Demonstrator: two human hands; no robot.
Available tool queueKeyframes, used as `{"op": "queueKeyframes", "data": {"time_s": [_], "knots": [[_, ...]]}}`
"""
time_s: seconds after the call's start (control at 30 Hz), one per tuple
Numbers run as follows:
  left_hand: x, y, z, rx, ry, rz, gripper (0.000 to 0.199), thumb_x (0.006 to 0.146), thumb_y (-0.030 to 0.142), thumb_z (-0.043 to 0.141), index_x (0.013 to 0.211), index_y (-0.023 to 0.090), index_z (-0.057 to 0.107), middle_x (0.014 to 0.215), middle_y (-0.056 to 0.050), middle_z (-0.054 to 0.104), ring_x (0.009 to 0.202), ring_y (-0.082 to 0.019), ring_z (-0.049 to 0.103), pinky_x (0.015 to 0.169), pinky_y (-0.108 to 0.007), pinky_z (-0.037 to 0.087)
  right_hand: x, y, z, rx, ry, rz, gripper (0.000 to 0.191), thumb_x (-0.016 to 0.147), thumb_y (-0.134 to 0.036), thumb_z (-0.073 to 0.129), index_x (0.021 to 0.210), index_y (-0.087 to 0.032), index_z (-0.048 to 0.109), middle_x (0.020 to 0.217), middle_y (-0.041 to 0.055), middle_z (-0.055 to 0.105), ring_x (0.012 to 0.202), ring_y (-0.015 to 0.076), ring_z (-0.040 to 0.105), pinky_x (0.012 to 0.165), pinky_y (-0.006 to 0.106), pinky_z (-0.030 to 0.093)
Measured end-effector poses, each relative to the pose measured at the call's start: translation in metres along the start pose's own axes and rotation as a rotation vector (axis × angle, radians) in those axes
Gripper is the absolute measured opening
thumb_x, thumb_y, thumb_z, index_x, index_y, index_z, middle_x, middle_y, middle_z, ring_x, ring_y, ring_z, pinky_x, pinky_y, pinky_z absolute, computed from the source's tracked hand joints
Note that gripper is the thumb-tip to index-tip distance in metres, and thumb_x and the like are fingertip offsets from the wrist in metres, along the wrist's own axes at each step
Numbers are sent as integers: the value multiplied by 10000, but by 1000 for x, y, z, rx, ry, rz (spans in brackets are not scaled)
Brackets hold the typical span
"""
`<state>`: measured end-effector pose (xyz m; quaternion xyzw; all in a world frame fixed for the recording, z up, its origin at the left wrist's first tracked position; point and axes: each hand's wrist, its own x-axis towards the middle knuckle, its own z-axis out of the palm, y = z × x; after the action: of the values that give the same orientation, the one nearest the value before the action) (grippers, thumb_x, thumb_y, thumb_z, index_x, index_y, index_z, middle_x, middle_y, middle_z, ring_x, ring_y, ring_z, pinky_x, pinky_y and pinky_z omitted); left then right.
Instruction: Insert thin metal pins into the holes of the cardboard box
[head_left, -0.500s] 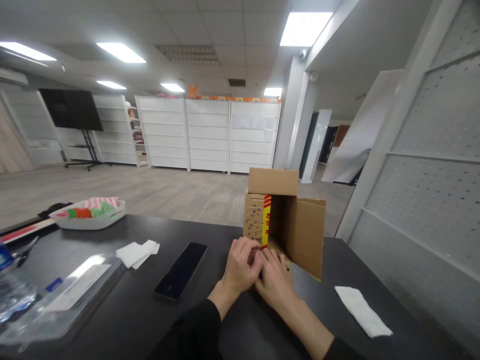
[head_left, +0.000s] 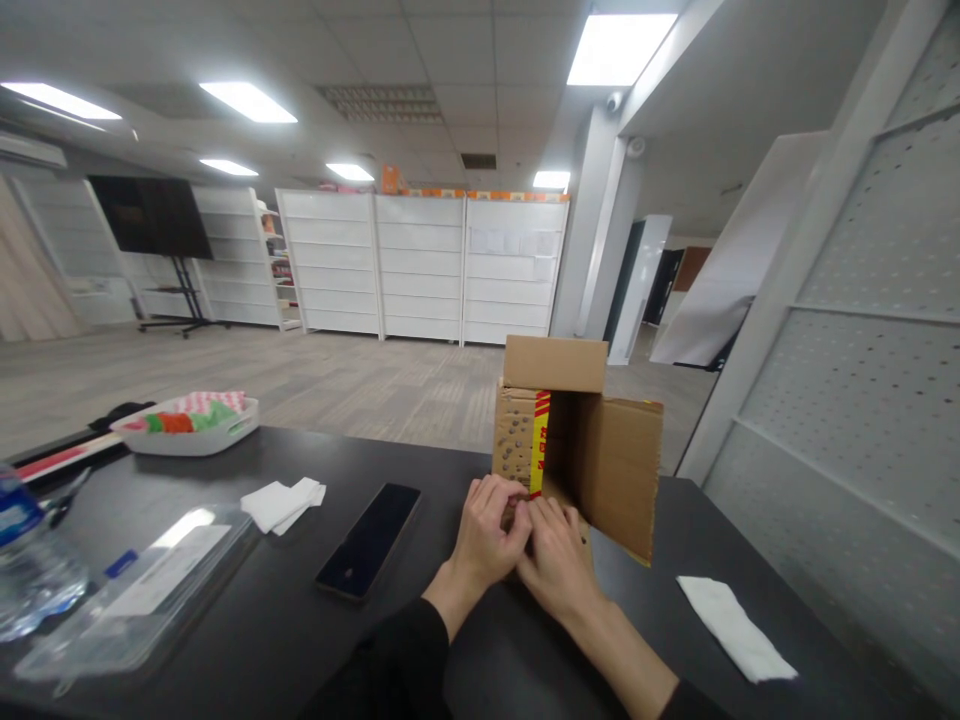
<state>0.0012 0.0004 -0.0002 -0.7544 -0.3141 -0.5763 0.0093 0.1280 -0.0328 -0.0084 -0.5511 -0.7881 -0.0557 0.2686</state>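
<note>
Near the middle of the table (head_left: 660,610), the box (head_left: 514,436), standing open, with the top flap (head_left: 555,364) raised and the side flap (head_left: 624,475) swung out to the right. Down its near side, the yellow tape (head_left: 539,440), bright with red print, beside the dark opening. At the lower near part of the box, the left hand (head_left: 487,530) and the right hand (head_left: 556,560), close together, with curled fingers bent inward and thumbs near each other. Cannot tell from here whether pinching an edge, the tape or something small, for lack of any view under the fingertips. Looks like close fingertip work at the foot of the tape, probably picking or pressing at that spot. From such a hold, would call for a sure pinch with one hand and a steadying touch on the box with the other, with care not to tip or crush the thin card. Outward from there, to the left, the phone (head_left: 369,540) flat on the table, then the napkins (head_left: 281,505), the clear case (head_left: 67,650) and the bottle (head_left: 34,570); farther back, the basket (head_left: 187,441) with colourful contents; to the right, apart from the box, the folded tissue (head_left: 735,628).
</note>
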Motion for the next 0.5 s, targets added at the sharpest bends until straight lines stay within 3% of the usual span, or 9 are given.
{"op": "queueKeyframes", "data": {"time_s": [0.2,0.5], "knots": [[-1,0,0,-2,3,-4,106,865,159,493,899,178,592,788,-32,645,750,-159,589,713,-306,430,-1,2,4,92,62,-51,197,850,-158,494,1005,-176,615,980,94,673,902,243,547,808,367,321],[0,-2,-1,-11,16,8,111,870,150,494,919,176,590,779,-22,626,733,-152,571,705,-298,423,-1,2,3,138,42,-97,189,886,-161,509,1052,-183,596,1000,87,674,940,250,571,820,374,329]]}}
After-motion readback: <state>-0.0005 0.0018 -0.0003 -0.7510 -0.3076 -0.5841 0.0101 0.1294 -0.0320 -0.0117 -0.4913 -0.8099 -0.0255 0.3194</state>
